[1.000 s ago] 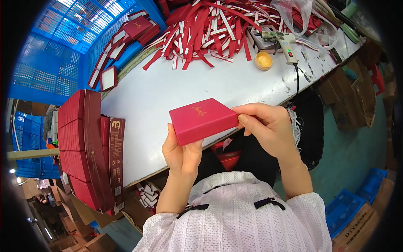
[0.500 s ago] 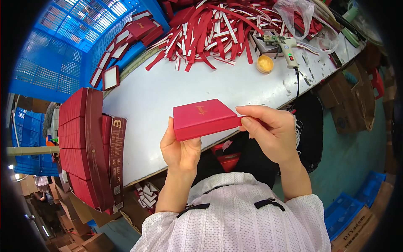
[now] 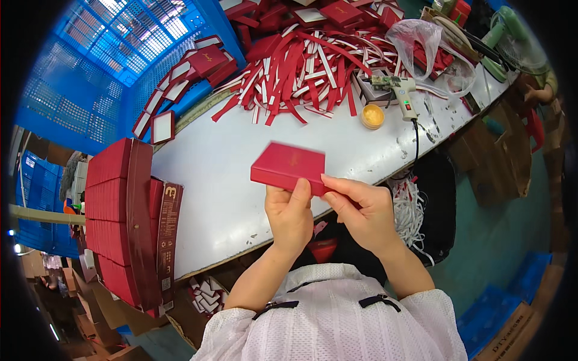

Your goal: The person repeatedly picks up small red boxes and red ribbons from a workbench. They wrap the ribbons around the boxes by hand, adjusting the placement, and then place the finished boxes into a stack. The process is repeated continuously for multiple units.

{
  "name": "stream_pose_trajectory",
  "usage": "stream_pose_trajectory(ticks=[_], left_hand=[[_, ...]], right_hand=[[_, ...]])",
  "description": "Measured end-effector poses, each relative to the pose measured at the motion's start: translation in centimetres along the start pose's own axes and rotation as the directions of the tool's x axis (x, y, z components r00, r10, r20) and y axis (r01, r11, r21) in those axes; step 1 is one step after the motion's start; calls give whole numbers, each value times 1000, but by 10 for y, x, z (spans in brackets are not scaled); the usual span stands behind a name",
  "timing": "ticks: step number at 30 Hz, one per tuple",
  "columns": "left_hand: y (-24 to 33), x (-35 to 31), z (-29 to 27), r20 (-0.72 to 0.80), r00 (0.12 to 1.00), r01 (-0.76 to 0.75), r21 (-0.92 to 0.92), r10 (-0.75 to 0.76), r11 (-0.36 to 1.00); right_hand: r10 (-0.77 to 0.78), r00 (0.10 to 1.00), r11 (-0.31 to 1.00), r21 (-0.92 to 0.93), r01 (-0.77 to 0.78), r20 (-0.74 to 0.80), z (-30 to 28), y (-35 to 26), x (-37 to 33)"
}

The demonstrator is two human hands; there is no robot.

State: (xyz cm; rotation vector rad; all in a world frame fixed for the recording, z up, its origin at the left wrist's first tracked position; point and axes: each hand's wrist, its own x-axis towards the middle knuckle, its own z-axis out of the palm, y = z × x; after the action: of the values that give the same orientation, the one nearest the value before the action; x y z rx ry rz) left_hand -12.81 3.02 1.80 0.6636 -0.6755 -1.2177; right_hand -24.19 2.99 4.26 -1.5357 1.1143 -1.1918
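Workshop clutter all round; white desk point(image 3: 217, 204) runs diagonally thru mid-frame, w/ a heap of red & white strips point(image 3: 301, 78) at top centre, small tub point(image 3: 372, 117) w/ yellow contents & gun-shaped tool point(image 3: 404, 99) upper right, blue crate point(image 3: 66, 102) upper left. Stacked red boxes point(image 3: 107, 216) stand at left of frame, prob. packed tight so they don't topple.

Red box point(image 3: 289, 163) is just above frame centre, up off the desk, gold-marked face up, a bit blurred. My L hand point(image 3: 291, 218) is closed on its near edge: thumb on the side, fingers underneath, prob. taking the weight. My R hand point(image 3: 368, 213) is narrow, thumb & index pinched at the near right corner, prob. to steady it; other fingers curled. Can't tell how hard either presses.
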Motion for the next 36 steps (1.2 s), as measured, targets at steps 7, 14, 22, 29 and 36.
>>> stream_pose_trajectory(ticks=[7, 14, 22, 29, 36], left_hand=[[20, 8, -9, 57, 970, 242, -365, -238, 899], [23, 4, -8, 93, 948, 292, -628, -303, 722], [29, -2, -8, 104, 934, 310, -709, -341, 633], [19, -6, -2, 75, 962, 267, -471, -263, 841], [-22, -15, 1, 46, 973, -232, 176, 227, 957]], right_hand=[[-94, 995, 948, -302, 103, 43, -40, -11, 8], [-235, 969, 913, -360, 194, -72, -35, -10, 10], [-155, 987, 948, -289, 134, -51, -30, -10, 11], [-157, 986, 947, -293, 133, -58, -33, -12, 0], [-300, 951, 938, -208, 278, -78, -8, 5, -13]])
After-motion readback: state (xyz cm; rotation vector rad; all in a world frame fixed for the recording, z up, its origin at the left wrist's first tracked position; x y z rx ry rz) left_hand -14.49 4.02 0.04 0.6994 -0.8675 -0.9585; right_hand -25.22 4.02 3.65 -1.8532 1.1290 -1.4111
